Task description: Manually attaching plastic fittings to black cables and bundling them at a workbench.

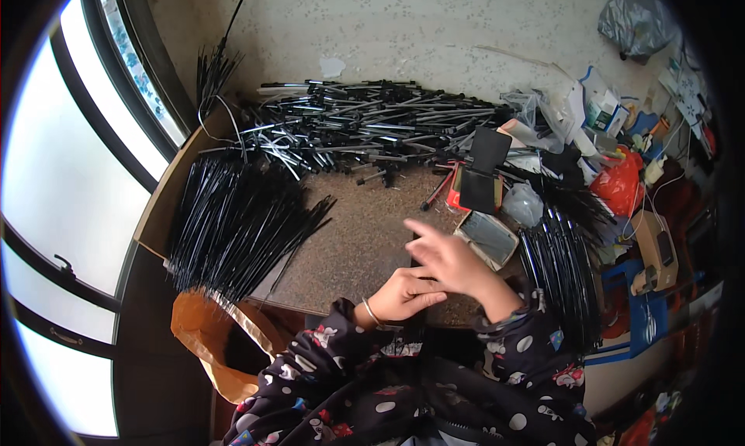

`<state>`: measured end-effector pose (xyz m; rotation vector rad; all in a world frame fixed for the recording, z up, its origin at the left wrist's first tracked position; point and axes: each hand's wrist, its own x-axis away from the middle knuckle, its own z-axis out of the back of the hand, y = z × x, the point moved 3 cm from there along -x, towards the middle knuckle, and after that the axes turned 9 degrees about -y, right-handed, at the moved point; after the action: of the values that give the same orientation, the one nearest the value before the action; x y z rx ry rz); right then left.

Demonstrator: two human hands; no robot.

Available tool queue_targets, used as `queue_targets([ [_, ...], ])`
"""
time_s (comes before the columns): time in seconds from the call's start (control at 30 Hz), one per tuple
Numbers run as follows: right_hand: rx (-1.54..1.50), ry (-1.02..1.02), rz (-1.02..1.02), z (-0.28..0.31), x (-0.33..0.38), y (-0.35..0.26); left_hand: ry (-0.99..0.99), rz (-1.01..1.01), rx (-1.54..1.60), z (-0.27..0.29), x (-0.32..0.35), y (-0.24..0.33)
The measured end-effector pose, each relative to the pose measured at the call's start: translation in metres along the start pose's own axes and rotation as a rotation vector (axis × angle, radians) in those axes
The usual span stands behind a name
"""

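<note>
My two hands meet over the front part of the brown speckled table [353, 233]. My left hand [400, 295], with a bracelet at its wrist, is closed, its fingers bent against the lower side of my right hand. What they hold, if anything, is hidden. My right hand [450, 261] reaches across to the left, its index finger stretched out and the fingers next to it loosely apart. No object shows in it. Just beyond my right hand lies a shallow open box [487, 239] with a grey inside.
Black thin strips [233, 225] lie bundled at left, with more strips [560, 279] at right. Grey-and-black rods [380, 120] are heaped along the wall. Beside a black flip case [483, 171] sits a clear plastic bag [523, 204]. An orange-brown bag [203, 330] stands below the left edge.
</note>
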<state>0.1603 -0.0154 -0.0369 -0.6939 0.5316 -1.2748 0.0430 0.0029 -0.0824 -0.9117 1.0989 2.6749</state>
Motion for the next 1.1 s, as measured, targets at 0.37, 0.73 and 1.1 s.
queue_targets([
  [0.37,0.586,0.429,-0.04,0.046,0.063,0.132,0.138,0.166,0.306,0.009,-0.018,-0.017],
  [0.73,0.189,0.558,0.244,0.01,0.065,0.015,0.127,0.175,0.259,0.007,-0.017,-0.016],
  [1.1,0.287,0.478,0.266,0.009,0.068,-0.002,0.124,0.176,0.226,0.007,-0.011,-0.011],
])
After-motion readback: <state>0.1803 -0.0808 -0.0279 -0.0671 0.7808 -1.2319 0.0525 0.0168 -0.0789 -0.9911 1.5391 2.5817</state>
